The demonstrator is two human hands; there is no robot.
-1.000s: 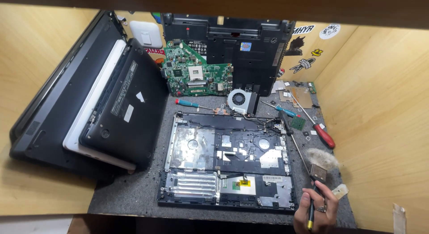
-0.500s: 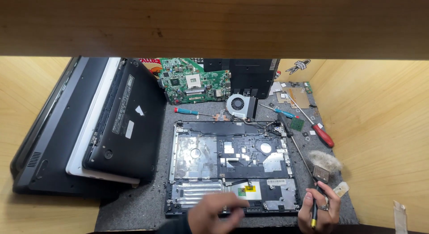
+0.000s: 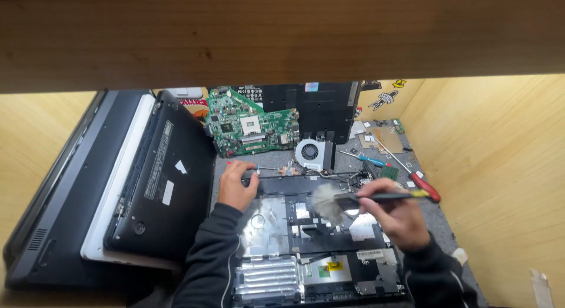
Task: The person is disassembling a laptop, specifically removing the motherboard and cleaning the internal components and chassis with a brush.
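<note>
While the right hand (image 3: 395,217) pinches the dark handle of a small brush (image 3: 353,199) between thumb and fingers, the pale bristle head hangs left of that hand, just over the middle of the opened laptop base (image 3: 318,249). The handle lies nearly level, running from the bristles back through the fingers, with its yellow tail sticking out to the right; held so, the soft tip meets the chassis while the hand stays off the exposed metal and cables.

The left hand (image 3: 236,187) rests at the upper left corner of the laptop base, fingers curled down onto its edge beside a blue-handled screwdriver (image 3: 250,166); it looks like a steadying press, though whether it grasps anything I cannot tell.

Removed parts lie well clear at the back of the grey mat (image 3: 438,222): a green motherboard (image 3: 252,122) leaning up, a round cooling fan (image 3: 310,153) just beside it, and a red-handled screwdriver (image 3: 425,186) to the right. Closed laptops (image 3: 159,178) lean stacked against the left wall, leaving the middle free for the work.
</note>
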